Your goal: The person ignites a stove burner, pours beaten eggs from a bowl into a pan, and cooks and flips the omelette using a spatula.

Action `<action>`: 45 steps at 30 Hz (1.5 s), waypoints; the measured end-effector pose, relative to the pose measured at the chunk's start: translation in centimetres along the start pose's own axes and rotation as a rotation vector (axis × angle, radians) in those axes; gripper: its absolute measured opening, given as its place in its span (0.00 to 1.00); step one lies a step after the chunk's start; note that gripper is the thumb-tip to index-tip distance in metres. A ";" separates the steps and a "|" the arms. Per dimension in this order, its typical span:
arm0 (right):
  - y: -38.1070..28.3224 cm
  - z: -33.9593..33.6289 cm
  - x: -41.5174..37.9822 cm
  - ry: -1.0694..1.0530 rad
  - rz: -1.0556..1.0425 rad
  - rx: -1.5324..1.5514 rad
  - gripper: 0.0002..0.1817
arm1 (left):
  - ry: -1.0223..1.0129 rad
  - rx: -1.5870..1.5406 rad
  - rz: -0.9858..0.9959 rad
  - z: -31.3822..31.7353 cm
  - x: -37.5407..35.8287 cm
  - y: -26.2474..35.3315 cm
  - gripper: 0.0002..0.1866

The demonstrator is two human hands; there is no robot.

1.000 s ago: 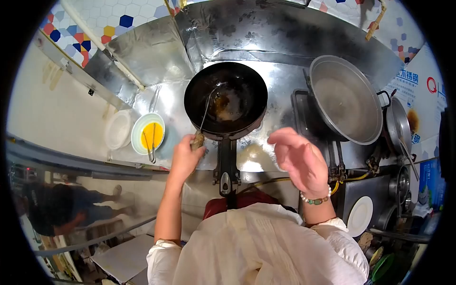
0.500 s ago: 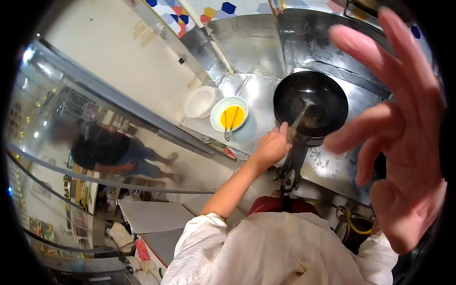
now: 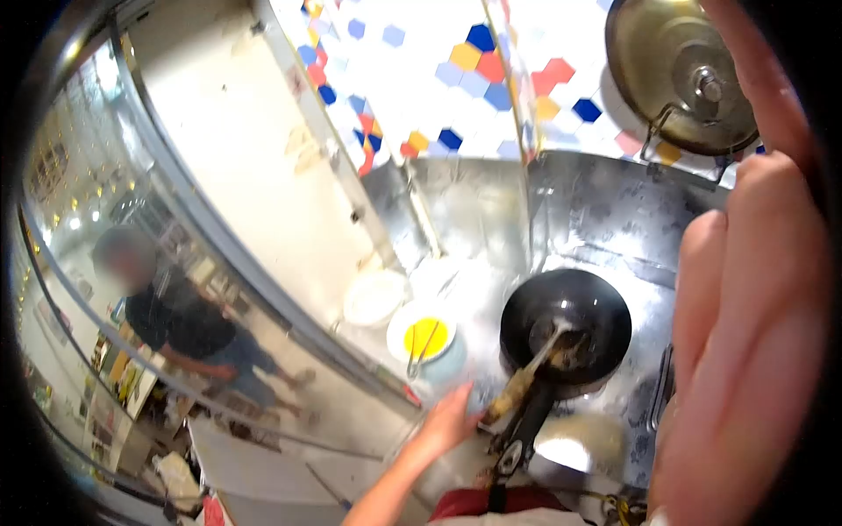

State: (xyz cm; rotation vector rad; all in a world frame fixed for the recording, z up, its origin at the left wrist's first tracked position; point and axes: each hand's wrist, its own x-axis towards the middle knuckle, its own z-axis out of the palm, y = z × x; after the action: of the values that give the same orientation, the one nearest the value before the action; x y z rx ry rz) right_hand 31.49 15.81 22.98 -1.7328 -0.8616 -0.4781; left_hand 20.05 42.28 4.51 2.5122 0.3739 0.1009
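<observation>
A black wok point(image 3: 570, 307) stands on the metal-covered counter, its handle toward me. A spatula point(image 3: 517, 390) leans in it, its blade among a little dark residue. Beside the lower end of the spatula's grip is my left hand point(image 3: 445, 422), blurred, its fingers apart and apparently off the grip. My right hand point(image 3: 745, 298) looms large near the camera at the right. One of its fingers points up and others are bent, with nothing visible in it. Left of the wok, a white bowl point(image 3: 394, 337) holds yellow liquid and a metal utensil point(image 3: 414, 361).
A pale round lid or dish point(image 3: 375, 296) is behind the bowl. A large metal lid point(image 3: 680, 79) hangs on a rack against the tiled wall. At the left, a person point(image 3: 189, 329) in dark clothes stands beyond a glass partition point(image 3: 175, 206).
The view has tilted up, showing more wall and the hanging lid. My left hand has come away from the spatula's grip. The fingers of my right hand have bent and turned.
</observation>
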 end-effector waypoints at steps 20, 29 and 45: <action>-0.8 -10.0 2.6 0.099 -0.234 0.246 0.40 | -0.179 0.193 0.087 1.5 5.2 6.4 0.29; 7.8 -6.5 -6.9 0.120 0.324 0.800 0.41 | -0.157 0.407 0.132 -1.4 3.0 7.0 0.22; 11.1 10.1 -17.7 -0.394 1.571 1.227 0.32 | -0.106 0.488 0.136 -1.3 2.9 8.2 0.21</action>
State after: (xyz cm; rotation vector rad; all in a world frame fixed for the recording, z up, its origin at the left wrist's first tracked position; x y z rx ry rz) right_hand 27.13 18.16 0.29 -0.8300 0.2104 1.2264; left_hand 24.65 37.42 10.18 3.0091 0.1994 -0.0811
